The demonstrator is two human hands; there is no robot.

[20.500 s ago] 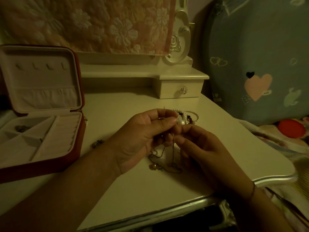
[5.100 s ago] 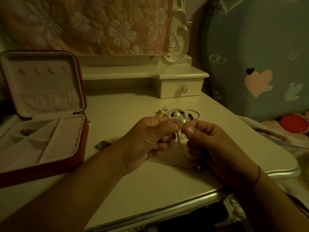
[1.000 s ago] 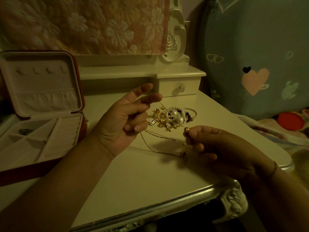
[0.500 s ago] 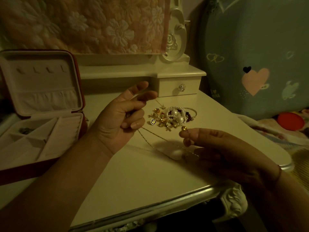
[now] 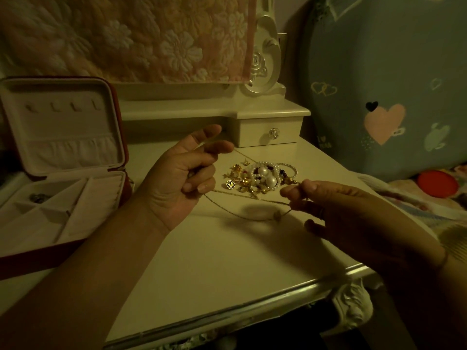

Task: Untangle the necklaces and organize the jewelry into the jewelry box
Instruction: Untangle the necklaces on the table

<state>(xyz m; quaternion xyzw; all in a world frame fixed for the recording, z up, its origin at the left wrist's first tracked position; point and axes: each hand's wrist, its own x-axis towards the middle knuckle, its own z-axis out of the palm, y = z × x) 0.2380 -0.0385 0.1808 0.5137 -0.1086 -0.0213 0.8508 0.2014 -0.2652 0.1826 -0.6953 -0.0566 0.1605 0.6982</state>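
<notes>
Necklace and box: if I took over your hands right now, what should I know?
Left hand: fingers curled round the gold necklace.
Right hand: pinches it too; the chain sags to the table between them.
Jewelry pile: pearls and gold pieces heaped behind the chain.
Jewelry box: open at left, one small piece inside.
Done: this chain looks mostly free of the pile.
Left: box it, then sort the pile.

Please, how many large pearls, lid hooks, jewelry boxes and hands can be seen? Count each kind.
Large pearls: 2
Lid hooks: 4
Jewelry box: 1
Hands: 2, left hand and right hand, both holding the pendant necklace
Total: 9
</notes>
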